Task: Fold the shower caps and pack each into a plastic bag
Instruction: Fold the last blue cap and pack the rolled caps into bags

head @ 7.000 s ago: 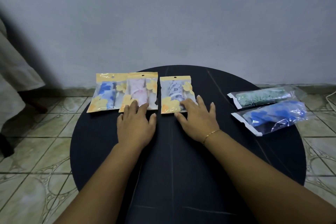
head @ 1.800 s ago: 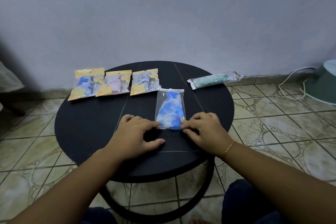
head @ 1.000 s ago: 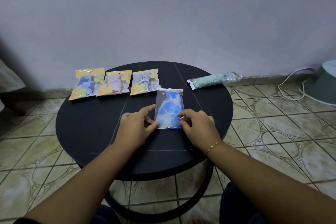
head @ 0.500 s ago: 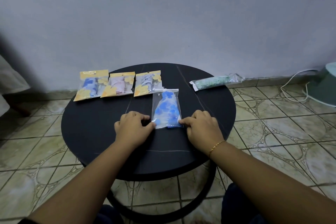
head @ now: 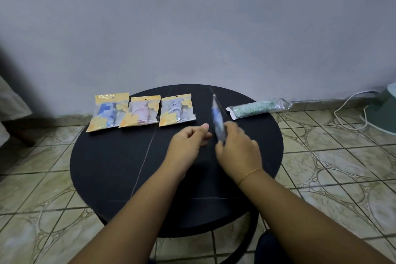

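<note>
Your right hand point(head: 237, 148) grasps the blue shower-cap bag point(head: 217, 120) edge-on; your left hand point(head: 188, 141) hangs loosely curled, released. Three yellow-headed packs point(head: 141, 111) line the round black table point(head: 107, 167) at upper left, and a green-patterned bag point(head: 255, 108) lies at upper right.

Left arm: bare forearm reaches forward from the lower left, angled toward the middle.
Left hand point(head: 188, 141): palm turned inward, fingers loosely curled, thumb up and pointing forward; it holds nothing and touches nothing that can be seen.
Right arm: bare forearm comes in from the lower right, angled toward the middle; a thin gold bracelet point(head: 249, 174) sits at the wrist.
Right hand point(head: 237, 148): back of the hand faces up, slightly blurred; fingers and thumb are closed on the lower end of a bagged blue cap point(head: 217, 120), held on edge and raised.
Spacing: the two hands are near each other, apart, at about the same height.
</note>
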